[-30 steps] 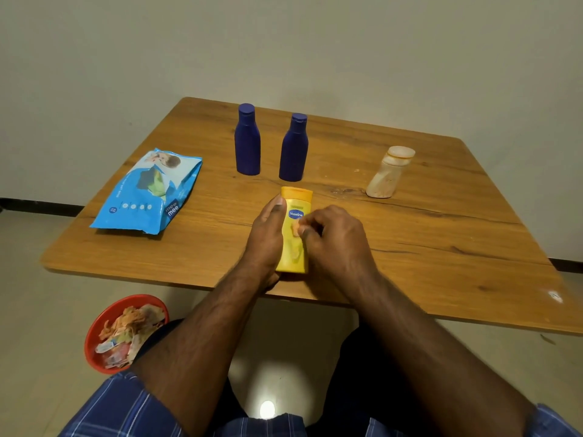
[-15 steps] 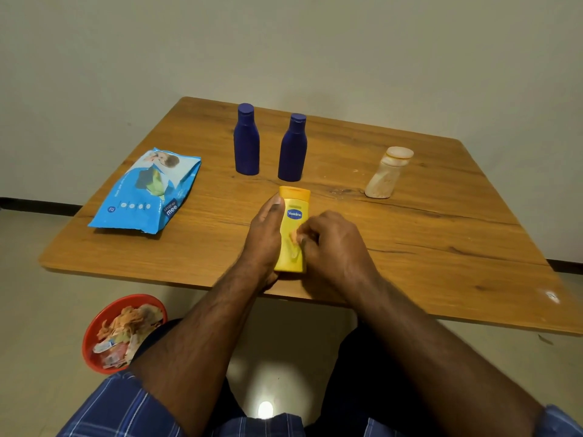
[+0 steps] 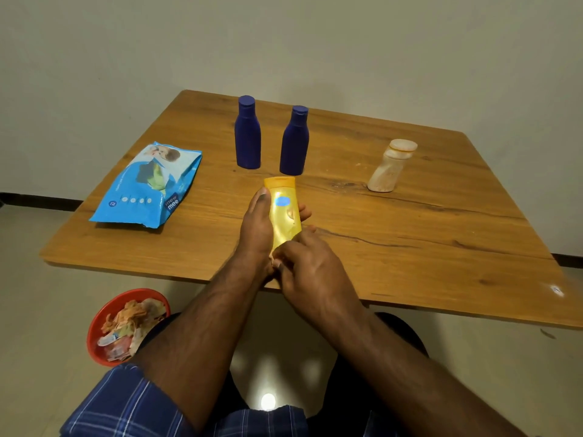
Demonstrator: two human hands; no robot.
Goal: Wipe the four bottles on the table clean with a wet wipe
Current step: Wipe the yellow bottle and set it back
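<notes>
Gripping the yellow bottle (image 3: 283,212) mid-frame, the left hand (image 3: 257,227) clamped it; the right hand (image 3: 307,268) pinched something at its lower end, the wipe unclear; steady full-length strokes seemed best.

**Table layout at inspection**

On the brown wooden table (image 3: 410,247), the yellow plastic lotion bottle (image 3: 284,212) lies near the front edge. Two dark blue plastic bottles (image 3: 248,137) (image 3: 294,143) stand behind it. The beige capped bottle (image 3: 389,168) stands right; the blue wet-wipe packet (image 3: 148,187) lies left. The red round bin (image 3: 126,326) sits on the floor, front left.
</notes>
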